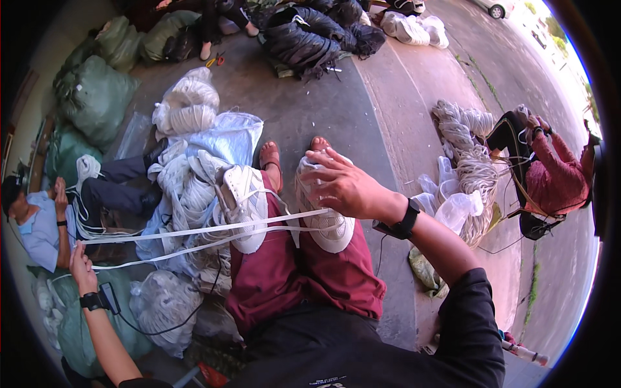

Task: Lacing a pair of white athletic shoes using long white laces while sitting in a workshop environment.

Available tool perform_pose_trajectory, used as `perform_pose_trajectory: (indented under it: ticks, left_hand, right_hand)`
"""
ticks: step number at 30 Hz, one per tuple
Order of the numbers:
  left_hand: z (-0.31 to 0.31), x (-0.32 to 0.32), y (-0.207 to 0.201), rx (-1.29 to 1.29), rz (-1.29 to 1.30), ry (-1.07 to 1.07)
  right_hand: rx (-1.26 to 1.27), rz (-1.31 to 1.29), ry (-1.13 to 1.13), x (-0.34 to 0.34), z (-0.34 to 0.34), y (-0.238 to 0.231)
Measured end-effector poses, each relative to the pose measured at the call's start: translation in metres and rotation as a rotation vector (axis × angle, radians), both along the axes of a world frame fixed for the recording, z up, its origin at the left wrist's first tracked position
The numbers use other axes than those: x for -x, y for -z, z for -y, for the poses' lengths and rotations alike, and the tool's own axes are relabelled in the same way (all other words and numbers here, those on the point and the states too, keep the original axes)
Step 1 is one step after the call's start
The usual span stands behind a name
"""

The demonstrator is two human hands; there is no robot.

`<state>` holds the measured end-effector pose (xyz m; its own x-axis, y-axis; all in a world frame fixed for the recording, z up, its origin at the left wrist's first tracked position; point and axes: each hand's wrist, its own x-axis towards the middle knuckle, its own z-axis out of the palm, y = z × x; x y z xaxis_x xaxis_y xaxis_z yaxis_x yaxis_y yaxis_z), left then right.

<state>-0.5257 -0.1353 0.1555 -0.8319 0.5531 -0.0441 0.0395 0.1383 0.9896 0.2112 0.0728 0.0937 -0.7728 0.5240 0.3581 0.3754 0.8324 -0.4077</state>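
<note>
My right hand (339,184) rests with spread fingers on top of a white shoe upper (326,223) lying on my right knee. A second white shoe upper (246,204) lies on my left knee, over my maroon shorts. Flat white laces (194,236) run from these uppers leftward across my lap to my left hand (82,264). That hand is out at the far left, fingers closed round the lace ends, pulling them taut. Black wristbands sit on both my wrists.
A heap of white uppers and laces (191,174) lies left of my legs, with clear bags of them below. A seated person in blue (39,223) is at far left, another in pink (556,178) beside white cord bundles (469,155) at right. Green sacks (94,97) stand behind.
</note>
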Motion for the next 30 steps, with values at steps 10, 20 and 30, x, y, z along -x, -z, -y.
perform_pose_trajectory:
  ticks: [10, 20, 30]
  left_hand:
    - [-0.005, 0.012, -0.005, -0.005, -0.034, 0.014]
    - [0.012, 0.073, -0.024, -0.010, -0.084, -0.141]
    - [-0.009, 0.111, -0.041, -0.011, -0.052, -0.062]
  right_hand:
    - [0.229, 0.312, -0.278, 0.009, -0.029, 0.015]
    - [0.228, 0.158, -0.150, 0.015, -0.020, 0.034]
    - [0.220, 0.199, -0.244, 0.008, -0.033, 0.043]
